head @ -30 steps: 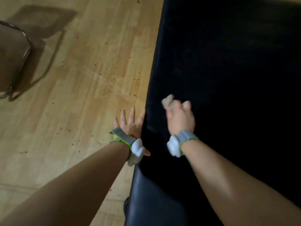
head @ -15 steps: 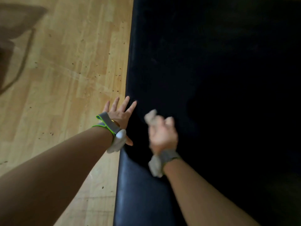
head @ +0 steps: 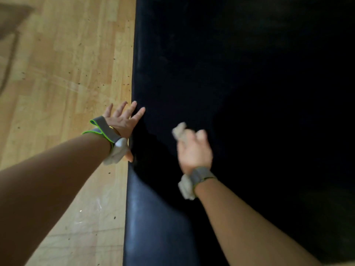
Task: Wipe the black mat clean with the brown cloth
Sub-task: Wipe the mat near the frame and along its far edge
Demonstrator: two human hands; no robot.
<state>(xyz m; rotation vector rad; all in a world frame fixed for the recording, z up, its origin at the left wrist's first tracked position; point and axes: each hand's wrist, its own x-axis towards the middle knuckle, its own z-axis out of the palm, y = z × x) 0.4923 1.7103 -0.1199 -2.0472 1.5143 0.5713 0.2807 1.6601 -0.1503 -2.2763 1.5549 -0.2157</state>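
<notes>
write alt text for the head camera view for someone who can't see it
The right hand grips a bunched brown cloth on a black mat, blurred. The left hand lies spread at the mat's left edge, on a speckled wooden floor.

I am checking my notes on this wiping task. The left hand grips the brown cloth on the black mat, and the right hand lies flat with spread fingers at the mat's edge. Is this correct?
Not quite: the hands are swapped. In the head view the right hand grips the brown cloth on the black mat, and the left hand lies flat with spread fingers at the mat's edge.
</notes>
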